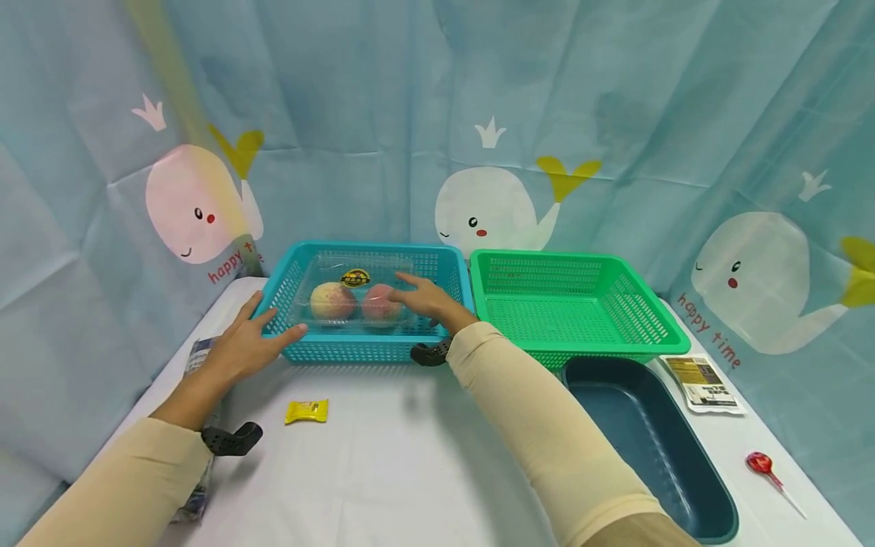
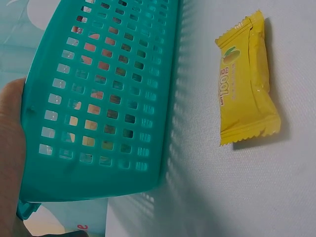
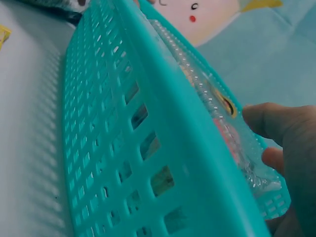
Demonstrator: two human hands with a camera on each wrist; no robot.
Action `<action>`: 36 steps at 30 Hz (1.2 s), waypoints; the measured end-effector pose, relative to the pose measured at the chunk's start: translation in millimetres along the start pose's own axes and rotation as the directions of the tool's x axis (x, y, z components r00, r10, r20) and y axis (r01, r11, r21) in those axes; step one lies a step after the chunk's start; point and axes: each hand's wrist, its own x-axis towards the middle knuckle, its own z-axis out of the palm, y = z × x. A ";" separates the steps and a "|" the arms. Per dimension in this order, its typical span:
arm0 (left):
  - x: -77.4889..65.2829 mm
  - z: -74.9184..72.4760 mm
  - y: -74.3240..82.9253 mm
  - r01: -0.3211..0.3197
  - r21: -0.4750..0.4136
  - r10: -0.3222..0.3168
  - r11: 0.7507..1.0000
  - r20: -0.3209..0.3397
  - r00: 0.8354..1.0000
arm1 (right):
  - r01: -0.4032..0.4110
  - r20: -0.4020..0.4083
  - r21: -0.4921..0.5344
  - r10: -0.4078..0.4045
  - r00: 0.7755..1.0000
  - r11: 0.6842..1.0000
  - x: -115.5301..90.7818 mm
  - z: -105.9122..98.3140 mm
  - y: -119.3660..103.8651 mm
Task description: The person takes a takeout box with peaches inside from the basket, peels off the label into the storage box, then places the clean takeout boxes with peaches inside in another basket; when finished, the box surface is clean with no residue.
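A blue perforated basket [image 1: 355, 338] holds a clear plastic box [image 1: 386, 267] with two peaches [image 1: 333, 301] under its lid and a black-and-gold label. My right hand [image 1: 429, 298] reaches over the basket's right side, fingers extended over the box's right end; the right wrist view shows fingertips [image 3: 256, 116] right at the clear lid. At the basket's front left corner, my left hand [image 1: 247, 347] spreads its fingers beside the rim. In the left wrist view, part of that hand [image 2: 11, 133] lies along the basket's edge.
A yellow wrapped snack [image 1: 306, 411] lies before the basket. To the right are a green basket [image 1: 581, 349], a dark blue tub [image 1: 714, 486], a flat packet [image 1: 704, 384] and a red lollipop [image 1: 760, 463]. A patterned package [image 1: 194, 505] lies partly behind my left arm.
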 end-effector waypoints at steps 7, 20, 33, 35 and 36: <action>-0.8 0.7 0.3 -0.001 0.011 0.001 1.000 -0.010 1.000 | -0.008 -0.015 0.104 0.010 1.000 0.995 2.9 4.9 -1.2; -2.4 0.3 3.7 0.008 0.007 -0.008 1.000 -0.027 1.000 | 0.099 -0.128 0.415 -0.050 0.991 0.905 -1.9 -2.7 -0.4; -3.8 -1.2 3.0 0.013 0.001 -0.013 1.000 -0.015 1.000 | 0.156 -0.185 0.606 -0.053 0.981 0.780 -37.0 -24.8 -8.0; -3.5 -1.3 2.6 0.016 0.004 -0.016 1.000 -0.013 1.000 | 0.168 -0.193 0.634 -0.056 0.980 0.755 -43.7 -29.8 -8.7; -3.3 -1.2 2.5 0.019 0.003 -0.019 1.000 -0.010 1.000 | 0.173 -0.194 0.642 -0.061 0.979 0.747 -47.5 -32.3 -9.1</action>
